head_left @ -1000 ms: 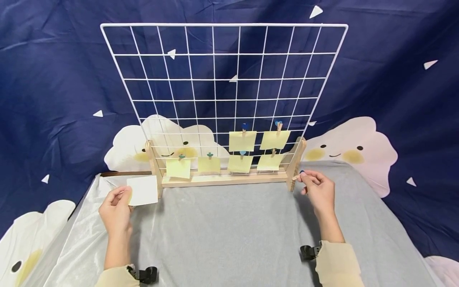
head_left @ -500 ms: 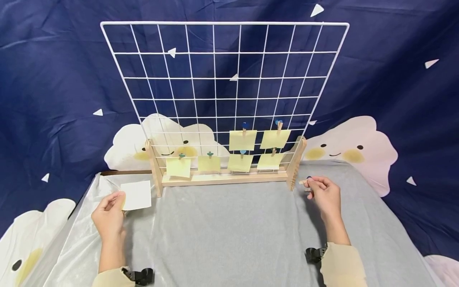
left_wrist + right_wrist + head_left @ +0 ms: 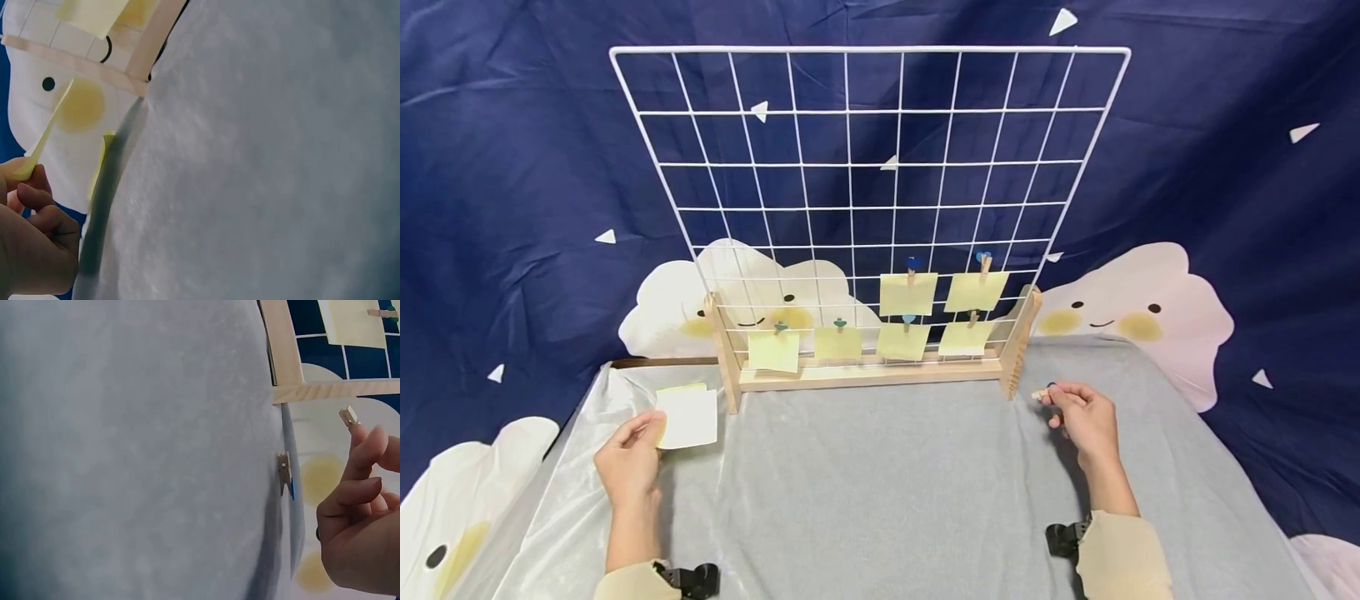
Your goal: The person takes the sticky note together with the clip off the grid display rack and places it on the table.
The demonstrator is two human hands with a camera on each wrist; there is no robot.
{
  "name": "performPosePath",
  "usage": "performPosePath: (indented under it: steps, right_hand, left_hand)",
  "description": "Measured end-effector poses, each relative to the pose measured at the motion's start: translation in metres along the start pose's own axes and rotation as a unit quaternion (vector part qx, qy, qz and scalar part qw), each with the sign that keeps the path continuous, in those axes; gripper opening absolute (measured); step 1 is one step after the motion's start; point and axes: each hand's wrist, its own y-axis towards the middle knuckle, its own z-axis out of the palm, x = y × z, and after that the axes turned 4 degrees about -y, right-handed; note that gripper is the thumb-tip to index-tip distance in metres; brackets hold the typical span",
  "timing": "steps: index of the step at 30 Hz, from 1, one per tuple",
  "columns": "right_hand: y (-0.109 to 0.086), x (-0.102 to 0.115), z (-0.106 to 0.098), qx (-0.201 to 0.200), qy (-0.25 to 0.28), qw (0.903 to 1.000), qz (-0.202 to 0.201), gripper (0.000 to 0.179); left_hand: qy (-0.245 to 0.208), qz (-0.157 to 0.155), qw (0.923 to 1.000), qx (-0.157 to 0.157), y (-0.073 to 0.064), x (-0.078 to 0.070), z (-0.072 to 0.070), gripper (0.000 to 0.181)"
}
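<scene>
My left hand (image 3: 632, 458) pinches a small paper note (image 3: 691, 419) by its left edge, to the left of the stand's left foot. A second yellow note (image 3: 102, 164) lies on the cloth beyond it, mostly covered by the held one in the head view. Between thumb and fingers, my right hand (image 3: 1086, 421) holds a small wooden clothespin (image 3: 1041, 393) with a blue top, right of the stand. Another clothespin (image 3: 285, 472) with a blue part rests on the cloth near that hand in the right wrist view.
A white wire grid (image 3: 850, 164) stands upright in a wooden base (image 3: 868, 381). Several yellow notes (image 3: 907, 294) hang on its lower part from clothespins. Grey cloth (image 3: 872, 483) covers the table. A dark blue curtain with clouds hangs behind.
Both hands have drawn back from the stand, the left slightly leftward with its note, the right rightward with its clothespin. A yellow note's edge now shows behind the held note.
</scene>
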Motion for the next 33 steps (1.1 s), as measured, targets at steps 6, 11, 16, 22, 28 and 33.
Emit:
performPosePath:
  steps: [6,11,16,22,28,33]
  right_hand:
    - [0.002,-0.006,-0.001,0.009,-0.012,0.9999,0.007,0.033]
    - [0.004,-0.009,-0.001,0.024,-0.026,0.9992,0.018,0.035]
    - [0.005,-0.011,-0.003,0.038,-0.025,0.9984,0.033,0.036]
    - [0.006,-0.016,-0.007,0.056,-0.030,0.9963,0.057,0.033]
    - [0.009,-0.021,-0.008,0.064,-0.024,0.9947,0.076,0.030]
    - [0.011,-0.025,-0.007,0.063,-0.019,0.9947,0.078,0.027]
  left_hand:
    - [0.074,-0.016,0.9971,0.009,0.006,0.005,-0.007,0.023]
    - [0.108,-0.021,0.9938,0.019,0.011,0.007,-0.011,0.024]
    - [0.120,-0.013,0.9926,0.017,0.012,0.006,-0.015,0.027]
    - [0.178,-0.006,0.9839,0.019,0.010,0.005,-0.017,0.026]
    - [0.223,-0.001,0.9746,0.015,0.013,0.009,-0.016,0.010]
    - [0.286,0.017,0.9576,0.030,0.013,0.010,-0.016,0.024]
